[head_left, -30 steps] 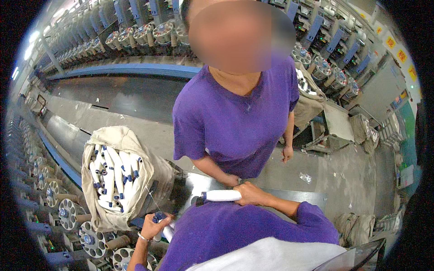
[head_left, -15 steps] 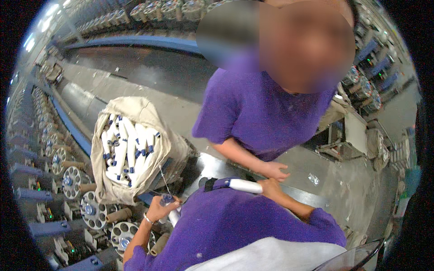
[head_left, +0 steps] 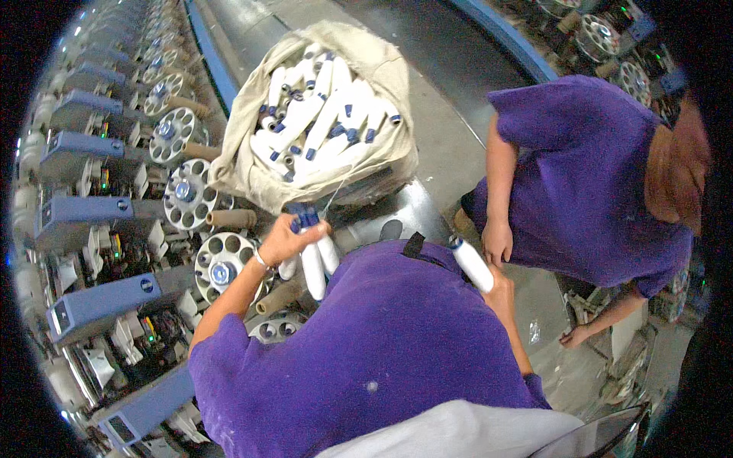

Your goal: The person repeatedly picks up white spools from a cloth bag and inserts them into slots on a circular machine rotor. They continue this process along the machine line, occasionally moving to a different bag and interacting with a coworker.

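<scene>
Purple short-sleeved shirt, loose and creased across the chest, small pale spot on the fabric, black strap tab at the collar, pale grey cloth below the shirt, thin light band at the wrist of the left hand [head_left: 284, 241], bare forearms

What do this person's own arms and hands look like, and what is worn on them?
Both arms are bare below short purple sleeves of a loose T-shirt. The left hand is bare, without a glove, and a thin pale band circles its wrist. The right hand is also bare, with no glove; the purple shirt hides most of that arm, so whether anything is worn on it cannot be told.
</scene>
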A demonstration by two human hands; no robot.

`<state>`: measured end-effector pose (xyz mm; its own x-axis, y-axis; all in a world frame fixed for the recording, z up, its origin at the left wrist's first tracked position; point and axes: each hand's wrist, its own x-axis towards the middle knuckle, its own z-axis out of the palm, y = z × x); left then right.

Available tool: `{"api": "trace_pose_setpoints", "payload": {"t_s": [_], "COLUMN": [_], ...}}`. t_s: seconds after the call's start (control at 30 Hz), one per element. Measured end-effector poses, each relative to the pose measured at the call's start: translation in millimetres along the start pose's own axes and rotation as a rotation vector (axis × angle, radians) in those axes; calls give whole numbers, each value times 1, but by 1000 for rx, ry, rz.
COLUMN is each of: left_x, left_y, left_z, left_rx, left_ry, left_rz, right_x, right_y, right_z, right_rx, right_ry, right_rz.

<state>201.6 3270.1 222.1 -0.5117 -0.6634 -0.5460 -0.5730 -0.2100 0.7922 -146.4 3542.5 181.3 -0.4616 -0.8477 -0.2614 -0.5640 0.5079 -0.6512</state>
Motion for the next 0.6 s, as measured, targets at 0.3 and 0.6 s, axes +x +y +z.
{"api": "trace_pose_setpoints", "payload": {"t_s": [0.3,0.6], "left_x": [-44,-180], "left_y": [-22,-97], "left_z": [-22,113], "left_rx": [-542,-959], "left_ry": [451,1006], "left_rz": [-33,-18], "right_x": [90,121], "right_y": [-105,-94], "right_z": [35,52], "right_rx": [274,449], "right_ry": [-167,-592], "right_rz": [-211,-155]}}
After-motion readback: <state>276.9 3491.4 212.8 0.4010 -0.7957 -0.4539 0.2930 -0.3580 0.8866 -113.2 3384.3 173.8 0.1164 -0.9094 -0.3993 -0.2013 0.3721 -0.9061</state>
